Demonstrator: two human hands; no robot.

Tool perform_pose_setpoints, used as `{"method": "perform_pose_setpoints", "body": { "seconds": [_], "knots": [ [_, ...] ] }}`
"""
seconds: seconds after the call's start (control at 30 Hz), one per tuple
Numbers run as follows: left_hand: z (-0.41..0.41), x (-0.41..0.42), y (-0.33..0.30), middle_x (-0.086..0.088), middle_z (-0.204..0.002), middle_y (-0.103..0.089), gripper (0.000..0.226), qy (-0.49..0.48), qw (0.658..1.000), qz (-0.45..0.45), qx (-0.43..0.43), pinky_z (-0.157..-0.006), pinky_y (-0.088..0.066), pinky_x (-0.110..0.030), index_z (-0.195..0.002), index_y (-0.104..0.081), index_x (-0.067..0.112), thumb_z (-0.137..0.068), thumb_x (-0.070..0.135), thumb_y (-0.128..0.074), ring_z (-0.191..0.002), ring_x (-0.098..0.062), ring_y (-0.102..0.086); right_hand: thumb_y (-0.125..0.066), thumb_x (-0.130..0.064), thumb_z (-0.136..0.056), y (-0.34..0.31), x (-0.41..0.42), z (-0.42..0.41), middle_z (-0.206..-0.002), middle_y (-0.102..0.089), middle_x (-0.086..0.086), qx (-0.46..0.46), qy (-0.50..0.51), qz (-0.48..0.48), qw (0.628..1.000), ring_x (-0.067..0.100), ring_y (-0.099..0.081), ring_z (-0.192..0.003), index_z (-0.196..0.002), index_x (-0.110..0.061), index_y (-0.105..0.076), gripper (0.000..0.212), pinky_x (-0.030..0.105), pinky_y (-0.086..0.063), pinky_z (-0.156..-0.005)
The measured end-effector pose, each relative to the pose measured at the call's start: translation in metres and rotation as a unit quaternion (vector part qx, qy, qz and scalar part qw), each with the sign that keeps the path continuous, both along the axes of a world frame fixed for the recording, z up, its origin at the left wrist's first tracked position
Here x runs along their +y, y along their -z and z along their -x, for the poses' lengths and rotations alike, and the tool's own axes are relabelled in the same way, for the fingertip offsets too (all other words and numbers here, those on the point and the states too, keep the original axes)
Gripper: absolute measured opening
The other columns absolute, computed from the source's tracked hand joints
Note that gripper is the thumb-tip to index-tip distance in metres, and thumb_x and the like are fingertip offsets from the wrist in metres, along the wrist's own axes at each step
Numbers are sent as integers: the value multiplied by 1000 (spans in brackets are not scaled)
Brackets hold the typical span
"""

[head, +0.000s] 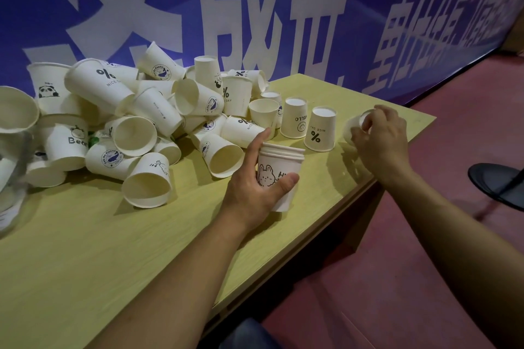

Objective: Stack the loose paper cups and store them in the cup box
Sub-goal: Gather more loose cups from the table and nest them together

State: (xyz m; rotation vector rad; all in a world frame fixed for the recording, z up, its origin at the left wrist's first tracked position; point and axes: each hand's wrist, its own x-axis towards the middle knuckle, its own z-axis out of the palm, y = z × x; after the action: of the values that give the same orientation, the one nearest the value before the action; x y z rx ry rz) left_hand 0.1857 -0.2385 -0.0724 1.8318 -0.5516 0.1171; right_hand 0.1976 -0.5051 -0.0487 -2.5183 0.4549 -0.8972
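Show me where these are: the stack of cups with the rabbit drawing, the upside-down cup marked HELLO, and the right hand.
Rabbit cup stack (279, 171), head view, side wall.
HELLO cup (295, 119), head view, printed side.
Right hand (381, 139), head view, back of hand.

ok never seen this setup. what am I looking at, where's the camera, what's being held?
There is no robot here: a person works with two bare hands. The one picture comes from a wide-angle camera on their head, looking forward and down. The left hand grips a short nested stack of cups, a bunny drawn on the outer one. The right hand holds a single cup near the table's far corner. A pile of loose paper cups covers the yellow table. No cup box is clearly in view.
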Motion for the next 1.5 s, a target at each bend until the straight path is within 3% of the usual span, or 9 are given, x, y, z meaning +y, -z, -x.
{"method": "perform_pose_setpoints", "body": {
  "seconds": [0.2, 0.47, 0.6, 0.7, 0.93, 1.1, 1.23, 1.4, 1.5],
  "knots": [
    [4, -1, -1, 17, -117, -62, 80, 61, 998, -10, 9, -84, -59, -44, -132, -35, 72, -61, 64, -72, -91, -10, -68, -72, -20, -83, -24, 31, 26, -113, -44, -2, -181, -75, -106, 975, 22, -53, -104, -116, -15, -42, 45, 38, -55, -78],
    [4, 0, 0, 21, -129, -54, 103, 73, 997, -14, 28, -96, -56, -38, -145, -10, 70, -65, 66, -74, -111, 1, -61, -63, -18, -94, -36, 93, 39, -104, -59, 3, -88, -262, -355, 893, 20, -64, -92, -95, -18, -57, 5, 29, -56, -66],
    [3, 1, 0, 31, -129, -47, 109, 66, 997, -9, 28, -84, -54, -18, -144, 2, 72, -68, 61, -76, -106, 14, -58, -66, -19, -92, -29, 107, 37, -100, -58, 0, -59, -278, -385, 878, 13, -61, -87, -114, -19, -55, 25, 23, -55, -70],
    [4, 0, -1, 10, -143, -49, 104, 45, 998, 17, 28, -86, -58, -29, -139, -2, 75, -65, 64, -74, -111, -2, -62, -67, -17, -91, -29, 109, 36, -101, -52, 2, -28, -306, -367, 878, 6, -60, -83, -136, -37, -44, 54, 22, -55, -74],
    [-2, 5, -1, 7, -147, -44, 98, -66, 997, 30, -28, -100, -50, -37, -143, -8, 68, -65, 68, -68, -123, -13, -53, -57, -28, -94, -19, 103, 25, -109, -62, -3, -32, -296, -287, 910, 5, -60, -99, -108, -31, -75, 23, 38, -51, -95],
    [-4, 5, -1, 10, -132, -54, 76, -89, 994, 58, -11, -93, -56, -42, -128, -27, 73, -65, 68, -68, -110, -14, -62, -64, -25, -93, -20, 70, -6, -136, -48, -1, 3, -133, -95, 986, 18, -48, -123, -138, -31, -53, 46, 42, -45, -107],
    [-5, 6, 0, 12, -134, -53, 83, -81, 996, 38, 2, -92, -56, -38, -134, -25, 67, -63, 71, -66, -111, -13, -61, -66, -28, -92, -12, 46, -23, -151, -34, 6, 102, -68, -55, 991, 29, -29, -139, -146, -24, -43, 58, 44, -33, -112],
    [-4, 6, -1, 29, -120, -53, 84, -48, 998, 38, 19, -84, -54, -22, -135, -27, 66, -61, 69, -66, -100, 8, -61, -69, -24, -90, -4, 40, -23, -145, -45, 1, 24, -86, -61, 994, 23, -38, -133, -107, -24, -58, 20, 34, -37, -104],
    [-2, 6, -1, 20, -118, -59, 80, -8, 999, 22, 36, -84, -60, -35, -132, -32, 66, -60, 67, -68, -92, 1, -66, -73, -25, -87, -7, 48, -18, -135, -57, 0, -13, -98, -81, 992, 23, -53, -120, -91, -24, -54, 20, 37, -52, -97]
  ]
}}
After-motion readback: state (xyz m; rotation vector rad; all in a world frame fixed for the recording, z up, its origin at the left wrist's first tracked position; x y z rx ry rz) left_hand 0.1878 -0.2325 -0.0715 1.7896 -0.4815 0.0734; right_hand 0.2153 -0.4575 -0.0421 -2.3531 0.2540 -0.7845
